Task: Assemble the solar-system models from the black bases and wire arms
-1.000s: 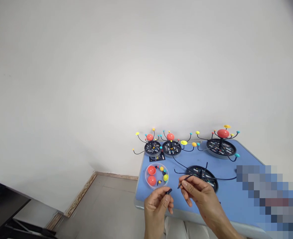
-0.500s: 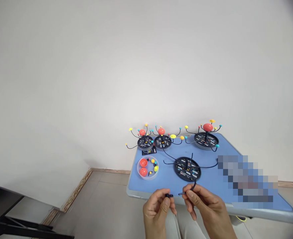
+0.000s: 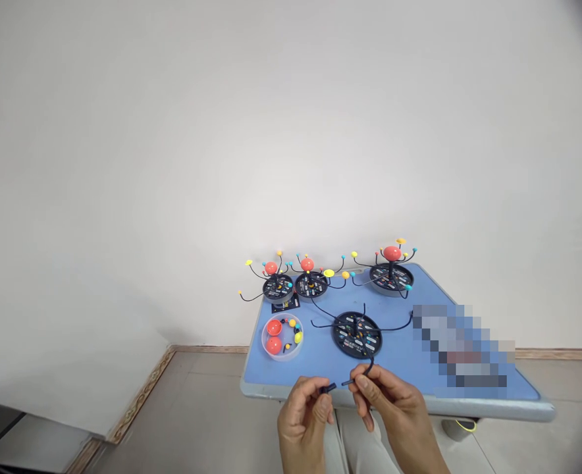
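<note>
My left hand (image 3: 307,413) pinches a small black plastic connector (image 3: 328,388) between thumb and fingertips. Facing it, my right hand (image 3: 387,398) grips a thin black curved rod (image 3: 347,382), whose straight tip points at the connector across a small gap. The rod's bend rises past my right fingers to the near edge of a round black base (image 3: 357,352); whether it joins the base I cannot tell. From that planet-model base several bare black arms (image 3: 392,329) spread out, without balls on them.
Three planet models with red centre balls (image 3: 392,253) stand along the back of the blue table (image 3: 315,368). At the left, a clear round tub (image 3: 282,357) holds red half-spheres and small coloured balls. A pixelated patch (image 3: 461,349) covers something at the right.
The view has shifted, so the table things appear further left. The connector has turned towards the rod tip, and the gap between them has narrowed.
</note>
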Demonstrator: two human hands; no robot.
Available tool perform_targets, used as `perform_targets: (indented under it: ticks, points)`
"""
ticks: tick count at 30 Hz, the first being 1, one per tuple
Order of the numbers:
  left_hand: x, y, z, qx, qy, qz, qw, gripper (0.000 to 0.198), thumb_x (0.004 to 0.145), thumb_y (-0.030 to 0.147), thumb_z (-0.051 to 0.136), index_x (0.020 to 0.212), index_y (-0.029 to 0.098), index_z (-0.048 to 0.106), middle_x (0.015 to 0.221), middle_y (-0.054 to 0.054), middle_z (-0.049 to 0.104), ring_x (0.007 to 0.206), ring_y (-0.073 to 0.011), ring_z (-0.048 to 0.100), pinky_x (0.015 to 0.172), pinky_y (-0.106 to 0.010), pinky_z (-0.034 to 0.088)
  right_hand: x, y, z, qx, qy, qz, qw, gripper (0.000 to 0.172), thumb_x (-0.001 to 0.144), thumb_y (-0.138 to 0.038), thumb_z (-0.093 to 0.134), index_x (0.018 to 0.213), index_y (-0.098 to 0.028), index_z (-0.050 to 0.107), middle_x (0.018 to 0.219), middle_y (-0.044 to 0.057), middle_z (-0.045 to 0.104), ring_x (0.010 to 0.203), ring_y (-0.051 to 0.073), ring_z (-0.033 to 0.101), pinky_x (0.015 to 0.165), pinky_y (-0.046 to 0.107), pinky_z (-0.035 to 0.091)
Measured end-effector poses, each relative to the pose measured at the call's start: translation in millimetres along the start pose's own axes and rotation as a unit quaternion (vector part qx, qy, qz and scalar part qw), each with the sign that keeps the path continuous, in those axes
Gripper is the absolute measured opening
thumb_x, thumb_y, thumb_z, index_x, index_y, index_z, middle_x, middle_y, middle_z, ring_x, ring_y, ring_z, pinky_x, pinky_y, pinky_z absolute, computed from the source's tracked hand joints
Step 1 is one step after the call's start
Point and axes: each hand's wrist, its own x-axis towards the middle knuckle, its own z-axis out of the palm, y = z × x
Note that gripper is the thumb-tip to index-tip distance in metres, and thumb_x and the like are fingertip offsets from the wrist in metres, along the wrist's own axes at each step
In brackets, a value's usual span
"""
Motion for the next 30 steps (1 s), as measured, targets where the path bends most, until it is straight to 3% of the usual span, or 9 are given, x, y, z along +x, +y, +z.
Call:
perform_targets:
  ticks: [19, 30]
  points:
    - [4.3, -5.0, 4.2, -0.037, 0.015, 0.005, 0.999, 0.03, 0.072, 0.048, 0.08, 0.082, 0.02, 0.078, 0.067, 0.001, 0.062, 0.048, -0.0075, 0.052, 0.048, -0.019, 0.043, 7.6, 2.7, -0.2, 0.064, -0.017, 0.019, 0.998, 0.036, 0.077, -0.051, 0.075, 0.072, -0.016, 0.068, 0.054, -0.001, 0.058, 0.043, 0.007, 0.044, 0.039, 0.02, 0.032]
    - [0.0, 3.1, 0.9, 0.007, -0.021, 0.001, 1.0, 0.026, 0.078, 0.045, 0.075, 0.084, 0.02, 0.077, 0.065, 0.002, 0.056, 0.053, -0.0086, 0.05, 0.054, -0.021, 0.042, 1.2, -8.5, 3.0, -0.007, -0.01, -0.001, 1.0, 0.038, 0.074, -0.054, 0.074, 0.071, -0.017, 0.067, 0.05, -0.001, 0.058, 0.041, 0.009, 0.045, 0.041, 0.022, 0.035]
